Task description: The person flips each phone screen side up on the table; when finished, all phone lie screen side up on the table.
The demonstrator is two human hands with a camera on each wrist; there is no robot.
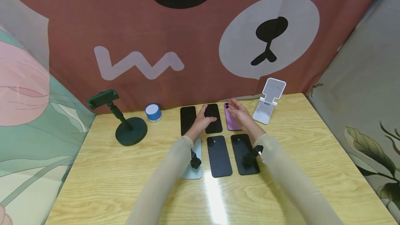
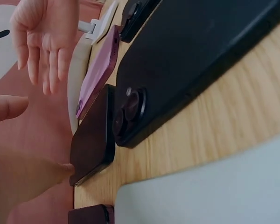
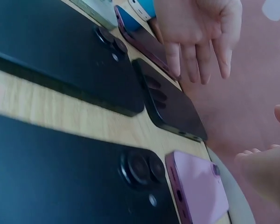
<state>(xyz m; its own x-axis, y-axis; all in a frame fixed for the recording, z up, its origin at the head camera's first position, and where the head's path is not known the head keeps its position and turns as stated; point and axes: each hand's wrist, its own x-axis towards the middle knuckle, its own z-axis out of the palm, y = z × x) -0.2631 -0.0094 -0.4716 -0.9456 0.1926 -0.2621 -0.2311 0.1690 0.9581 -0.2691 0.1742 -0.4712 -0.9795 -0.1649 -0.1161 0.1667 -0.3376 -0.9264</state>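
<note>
Two rows of phones lie on the wooden table. My left hand (image 1: 201, 123) hovers between the back row's two black phones, a left one (image 1: 186, 118) and a middle one (image 1: 214, 111), with thumb and fingers spread and nothing held. Over the purple phone (image 1: 232, 123) is my right hand (image 1: 243, 116), fingers extended, palm turned toward the left hand. The front row has a light blue phone (image 1: 193, 173) partly under the left forearm, a dark grey phone (image 1: 219, 157), and a black phone (image 1: 244, 150) beside the right wrist. Both palms appear empty in the wrist views.
A dark green phone stand (image 1: 131, 131) with a round base is at the left. Near it sits a small blue and white cylinder (image 1: 153, 112). A white folding stand (image 1: 268, 103) stands at the back right, before a red printed cloth (image 1: 200, 86).
</note>
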